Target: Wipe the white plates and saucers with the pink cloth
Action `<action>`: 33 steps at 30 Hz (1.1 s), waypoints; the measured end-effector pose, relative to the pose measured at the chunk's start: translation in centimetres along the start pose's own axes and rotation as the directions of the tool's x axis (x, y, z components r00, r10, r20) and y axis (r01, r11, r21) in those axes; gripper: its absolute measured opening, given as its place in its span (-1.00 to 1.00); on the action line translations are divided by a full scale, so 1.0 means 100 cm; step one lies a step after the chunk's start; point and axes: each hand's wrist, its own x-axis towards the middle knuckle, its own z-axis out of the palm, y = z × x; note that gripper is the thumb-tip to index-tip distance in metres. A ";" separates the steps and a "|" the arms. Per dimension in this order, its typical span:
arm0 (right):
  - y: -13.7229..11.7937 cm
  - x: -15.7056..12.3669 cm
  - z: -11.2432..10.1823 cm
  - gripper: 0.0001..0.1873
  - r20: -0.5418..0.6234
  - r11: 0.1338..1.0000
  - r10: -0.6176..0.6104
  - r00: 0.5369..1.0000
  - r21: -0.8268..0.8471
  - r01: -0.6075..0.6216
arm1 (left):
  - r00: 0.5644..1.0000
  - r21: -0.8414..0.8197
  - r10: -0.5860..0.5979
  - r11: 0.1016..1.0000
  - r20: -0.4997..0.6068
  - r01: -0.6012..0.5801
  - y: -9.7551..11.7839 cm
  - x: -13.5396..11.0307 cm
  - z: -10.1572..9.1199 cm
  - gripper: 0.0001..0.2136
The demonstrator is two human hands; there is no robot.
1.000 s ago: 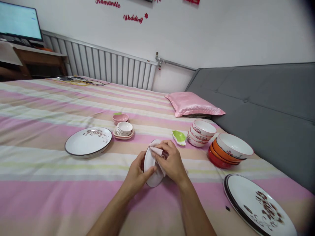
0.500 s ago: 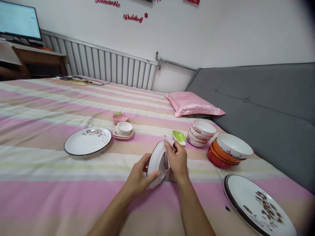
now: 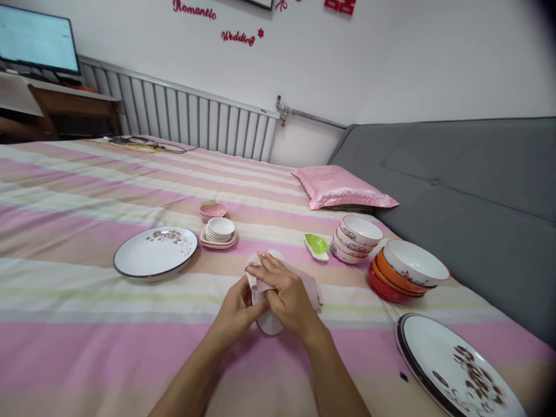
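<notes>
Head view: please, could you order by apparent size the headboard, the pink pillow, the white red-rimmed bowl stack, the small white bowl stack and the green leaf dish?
1. Headboard
2. Pink pillow
3. White red-rimmed bowl stack
Small white bowl stack and green leaf dish: too alike to rank.

I'm seeing one left hand point(image 3: 237, 310) and one right hand point(image 3: 286, 296) holding one white dish point(image 3: 270, 324) and one cloth point(image 3: 310, 285). Two plate piles point(image 3: 156, 253) are lying on the bed point(image 3: 87, 359); near its edge by the headboard point(image 3: 478, 197), two bowl stacks point(image 3: 417, 262) and one green leaf-shaped dish point(image 3: 317, 246) are standing. One pink pillow point(image 3: 341, 185) is resting beyond.
</notes>
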 end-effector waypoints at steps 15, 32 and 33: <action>-0.007 -0.011 -0.003 -0.60 0.558 0.987 0.154 0.815 -0.121 -0.103 | 0.840 -0.509 -0.536 0.747 -0.080 0.428 0.023 0.003 -0.013 -0.66; -0.036 -0.012 -0.009 -0.79 -0.059 0.718 0.519 0.853 -0.511 -0.472 | 0.685 -0.543 -0.703 0.657 -0.191 0.523 0.005 0.007 -0.010 -0.84; -0.039 -0.013 -0.009 -0.77 -0.047 0.670 0.559 0.828 -0.563 -0.484 | 0.680 -0.541 -0.712 0.647 -0.176 0.537 0.004 0.007 -0.009 -0.85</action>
